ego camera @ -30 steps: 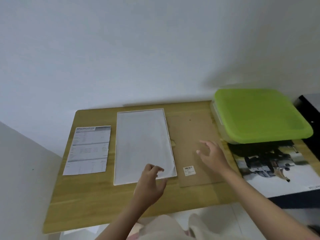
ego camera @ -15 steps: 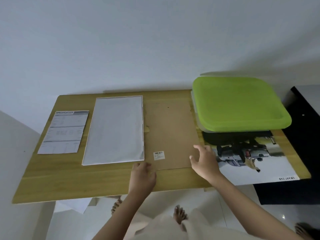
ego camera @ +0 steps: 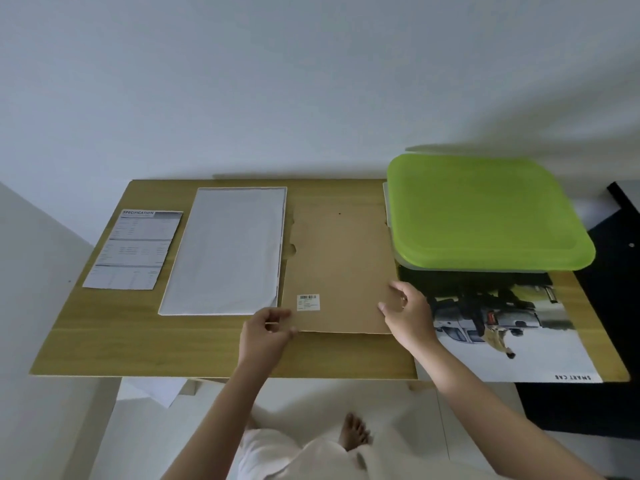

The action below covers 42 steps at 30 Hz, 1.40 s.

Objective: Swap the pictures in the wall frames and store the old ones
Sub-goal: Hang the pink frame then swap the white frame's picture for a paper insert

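Brown backing board [ego camera: 337,271] flat on surface [ego camera: 138,344], between hands. Left hand [ego camera: 265,336] pinches its near-left corner; right hand [ego camera: 408,313] grips its near-right edge. Car poster [ego camera: 512,337] just right of right hand, green-lidded box [ego camera: 485,213] beyond it.

On the table [ego camera: 104,341] before me, "SPECIFICATION" heads the printed sheet [ego camera: 133,251] at its far left; "SMART CAR", upside down, marks the car poster [ego camera: 512,344] at its right; the backing board's [ego camera: 339,265] barcode sticker [ego camera: 308,302] is too small to read.
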Each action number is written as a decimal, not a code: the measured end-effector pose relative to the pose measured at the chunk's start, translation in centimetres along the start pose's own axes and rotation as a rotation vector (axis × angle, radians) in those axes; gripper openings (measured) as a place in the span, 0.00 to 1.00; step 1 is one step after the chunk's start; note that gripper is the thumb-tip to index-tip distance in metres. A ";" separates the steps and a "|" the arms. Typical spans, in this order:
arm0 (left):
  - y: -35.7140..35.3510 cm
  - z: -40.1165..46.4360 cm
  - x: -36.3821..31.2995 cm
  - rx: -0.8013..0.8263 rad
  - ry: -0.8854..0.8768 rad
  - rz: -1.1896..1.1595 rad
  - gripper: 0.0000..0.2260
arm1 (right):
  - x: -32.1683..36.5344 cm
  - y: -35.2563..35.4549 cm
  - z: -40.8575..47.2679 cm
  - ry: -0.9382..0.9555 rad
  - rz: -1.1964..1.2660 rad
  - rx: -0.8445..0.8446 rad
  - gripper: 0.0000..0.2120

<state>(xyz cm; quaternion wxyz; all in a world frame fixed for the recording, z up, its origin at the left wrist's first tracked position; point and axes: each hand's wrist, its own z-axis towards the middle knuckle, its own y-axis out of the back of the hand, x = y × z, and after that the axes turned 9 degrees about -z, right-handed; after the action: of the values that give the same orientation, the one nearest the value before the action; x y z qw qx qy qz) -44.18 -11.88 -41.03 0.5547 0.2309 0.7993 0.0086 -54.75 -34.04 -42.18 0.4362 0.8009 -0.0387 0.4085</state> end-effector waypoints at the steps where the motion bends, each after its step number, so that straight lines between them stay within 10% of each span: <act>1: 0.2 0.0 -0.1 0.002 -0.002 -0.014 0.11 | 0.1 -0.2 -0.1 0.003 0.015 0.000 0.24; 42: 21.4 11.8 1.0 0.127 -0.129 0.307 0.23 | 15.9 -16.1 -1.5 0.042 -0.070 -0.016 0.24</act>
<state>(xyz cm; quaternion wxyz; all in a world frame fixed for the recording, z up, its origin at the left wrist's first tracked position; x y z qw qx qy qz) -26.22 4.76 -40.69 0.5812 0.3849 0.7164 0.0281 -38.36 -18.31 -41.55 0.4573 0.7895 -0.0050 0.4092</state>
